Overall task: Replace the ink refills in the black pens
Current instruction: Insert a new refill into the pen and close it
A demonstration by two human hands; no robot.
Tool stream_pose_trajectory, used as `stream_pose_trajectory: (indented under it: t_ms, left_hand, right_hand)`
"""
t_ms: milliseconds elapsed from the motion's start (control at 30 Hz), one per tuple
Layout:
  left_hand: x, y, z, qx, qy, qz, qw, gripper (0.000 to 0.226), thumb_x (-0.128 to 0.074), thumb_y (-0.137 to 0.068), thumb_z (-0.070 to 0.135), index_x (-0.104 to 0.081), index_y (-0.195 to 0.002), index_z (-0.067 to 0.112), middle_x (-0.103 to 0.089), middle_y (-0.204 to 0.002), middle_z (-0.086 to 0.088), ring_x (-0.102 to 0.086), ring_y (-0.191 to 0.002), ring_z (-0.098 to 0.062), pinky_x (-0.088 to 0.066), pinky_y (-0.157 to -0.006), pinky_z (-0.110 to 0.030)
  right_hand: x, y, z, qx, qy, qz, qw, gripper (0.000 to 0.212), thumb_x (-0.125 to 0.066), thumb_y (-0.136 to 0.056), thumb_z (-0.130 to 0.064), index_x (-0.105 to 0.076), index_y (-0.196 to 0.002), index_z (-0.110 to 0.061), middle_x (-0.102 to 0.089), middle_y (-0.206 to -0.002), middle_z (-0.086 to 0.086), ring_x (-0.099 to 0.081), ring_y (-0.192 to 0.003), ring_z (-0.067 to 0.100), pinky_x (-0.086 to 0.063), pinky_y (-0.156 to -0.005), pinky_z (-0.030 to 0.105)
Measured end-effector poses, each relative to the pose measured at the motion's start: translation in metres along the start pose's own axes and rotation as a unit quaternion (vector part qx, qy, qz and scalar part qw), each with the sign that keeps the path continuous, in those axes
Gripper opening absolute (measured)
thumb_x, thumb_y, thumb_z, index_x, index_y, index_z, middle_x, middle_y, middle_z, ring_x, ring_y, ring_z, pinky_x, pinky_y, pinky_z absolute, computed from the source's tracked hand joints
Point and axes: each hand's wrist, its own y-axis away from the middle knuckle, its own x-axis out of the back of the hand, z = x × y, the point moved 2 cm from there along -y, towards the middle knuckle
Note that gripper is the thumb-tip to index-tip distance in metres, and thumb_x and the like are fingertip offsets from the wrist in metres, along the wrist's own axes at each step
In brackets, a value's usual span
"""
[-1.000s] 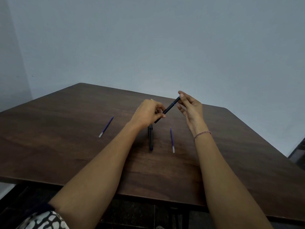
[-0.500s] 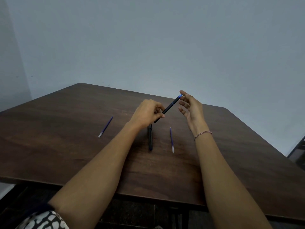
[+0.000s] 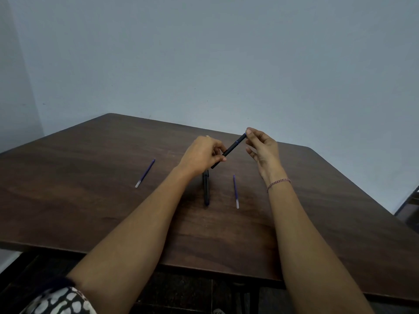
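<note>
Two bare hands meet above a dark wooden table [image 3: 90, 200]; the left hand [image 3: 201, 155] grips the lower end of a black pen [image 3: 230, 149], which slants up toward 1 o'clock; the right hand [image 3: 263, 150], with a thread bracelet [image 3: 278, 183] at the wrist, pinches its top end; a second black pen [image 3: 206, 189] lies on the table at 6 o'clock from the left hand; one blue refill [image 3: 235, 191] lies at 3 o'clock of that pen, another refill [image 3: 145, 173] well apart at 9 o'clock.

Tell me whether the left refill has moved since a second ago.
No. The left refill lies where it was, same gap from the resting pen.
</note>
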Motion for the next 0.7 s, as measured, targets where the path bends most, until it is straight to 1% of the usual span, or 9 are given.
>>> stream_pose_trajectory:
  t_ms: [67, 133, 233, 300, 400, 533, 633, 700]
  left_hand:
    - [-0.0001, -0.0004, 0.0000, -0.001, 0.000, 0.000, 1.000, 0.026, -0.074, -0.078, 0.023, -0.070, -0.102, 0.016, -0.070, -0.090, -0.003, -0.061, -0.076, -0.010, -0.054, -0.078, -0.029]
    - [0.0002, -0.0010, 0.0001, 0.000, 0.001, 0.001, 1.000, 0.026, -0.074, -0.078, 0.023, -0.070, -0.103, 0.015, -0.070, -0.090, -0.003, -0.061, -0.076, -0.010, -0.054, -0.078, -0.029]
    - [0.0002, -0.0015, -0.0004, 0.003, 0.002, 0.001, 1.000, 0.028, -0.074, -0.078, 0.023, -0.069, -0.104, 0.015, -0.070, -0.090, -0.003, -0.061, -0.076, -0.010, -0.054, -0.078, -0.029]
    - [0.0001, -0.0013, -0.0005, 0.001, 0.002, 0.004, 1.000, 0.028, -0.074, -0.078, 0.023, -0.069, -0.104, 0.015, -0.070, -0.090, -0.003, -0.060, -0.076, -0.010, -0.054, -0.078, -0.029]
    - [0.0000, -0.0017, -0.0010, 0.000, 0.002, 0.004, 1.000, 0.028, -0.074, -0.078, 0.022, -0.069, -0.104, 0.014, -0.071, -0.090, -0.003, -0.061, -0.075, -0.010, -0.054, -0.078, -0.029]
    - [-0.0013, -0.0029, -0.0023, 0.002, 0.003, 0.005, 1.000, 0.027, -0.074, -0.077, 0.023, -0.070, -0.102, 0.015, -0.070, -0.089, -0.002, -0.060, -0.074, -0.009, -0.052, -0.074, -0.025]
    - [-0.0021, -0.0035, -0.0027, -0.001, 0.002, 0.007, 1.000, 0.025, -0.075, -0.077, 0.023, -0.070, -0.101, 0.016, -0.070, -0.087, -0.002, -0.060, -0.073, -0.009, -0.052, -0.073, -0.026]
    - [-0.0025, -0.0036, -0.0025, -0.004, 0.001, 0.004, 1.000, 0.025, -0.075, -0.077, 0.023, -0.071, -0.100, 0.016, -0.070, -0.087, -0.002, -0.062, -0.074, -0.010, -0.054, -0.074, -0.028]
  right_hand:
    - [-0.0009, -0.0012, 0.0000, 0.000, -0.029, -0.006, 1.000, 0.007, -0.068, -0.086, -0.022, -0.067, -0.091, -0.018, -0.064, -0.087, -0.004, -0.061, -0.084, 0.010, -0.052, -0.073, 0.021]
    - [-0.0017, -0.0027, -0.0011, 0.001, -0.082, -0.023, 0.996, 0.012, -0.064, -0.089, -0.019, -0.065, -0.100, -0.014, -0.067, -0.090, 0.000, -0.064, -0.083, 0.012, -0.055, -0.073, 0.022]
    - [-0.0028, -0.0046, -0.0021, -0.002, -0.129, -0.061, 0.990, 0.025, -0.056, -0.093, -0.009, -0.059, -0.118, -0.006, -0.070, -0.099, 0.008, -0.068, -0.091, 0.017, -0.057, -0.078, 0.026]
    - [-0.0049, -0.0038, -0.0017, -0.007, -0.137, -0.085, 0.987, 0.030, -0.052, -0.094, -0.003, -0.055, -0.124, -0.004, -0.070, -0.102, 0.011, -0.070, -0.094, 0.020, -0.058, -0.078, 0.027]
    - [-0.0072, -0.0023, -0.0022, 0.000, -0.133, -0.099, 0.986, 0.032, -0.050, -0.094, 0.001, -0.055, -0.125, -0.005, -0.071, -0.101, 0.012, -0.071, -0.094, 0.021, -0.057, -0.077, 0.028]
    - [-0.0066, -0.0013, -0.0040, 0.015, -0.126, -0.092, 0.988, 0.032, -0.052, -0.093, 0.001, -0.057, -0.123, -0.008, -0.072, -0.098, 0.012, -0.071, -0.090, 0.020, -0.058, -0.077, 0.028]
    - [-0.0059, 0.0004, -0.0042, 0.025, -0.112, -0.074, 0.991, 0.032, -0.058, -0.090, 0.001, -0.057, -0.120, -0.008, -0.073, -0.087, 0.009, -0.072, -0.084, 0.017, -0.058, -0.074, 0.027]
    - [-0.0059, 0.0010, -0.0044, 0.031, -0.093, -0.059, 0.993, 0.036, -0.063, -0.087, -0.001, -0.056, -0.122, -0.008, -0.071, -0.083, 0.007, -0.072, -0.080, 0.014, -0.057, -0.071, 0.025]
